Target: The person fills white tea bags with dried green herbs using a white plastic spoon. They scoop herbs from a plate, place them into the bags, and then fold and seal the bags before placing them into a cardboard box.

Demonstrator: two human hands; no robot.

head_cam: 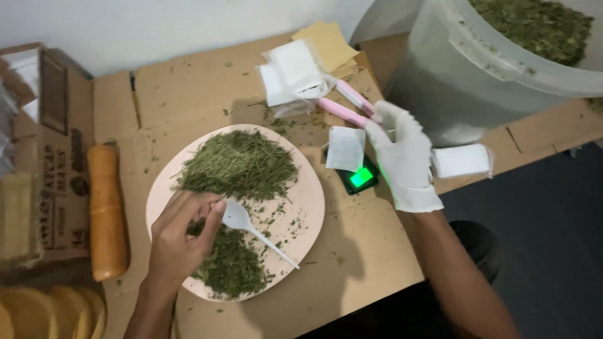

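A small black scale lies on the cardboard-covered counter, its little screen glowing bright green, with a white square sachet resting on it. Behind it lies a pile of white sachets in clear wrap. At the far left stands a brown cardboard box with dark printing.

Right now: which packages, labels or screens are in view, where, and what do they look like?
Scale screen: small glowing green rectangle on a black scale, beside the gloved right hand.
Sachet: white, square, lying on the scale.
Sachet stack: white, in clear wrap, above the plate.
Cardboard box: brown, dark print, far left.
Left hand: holds white spoon.
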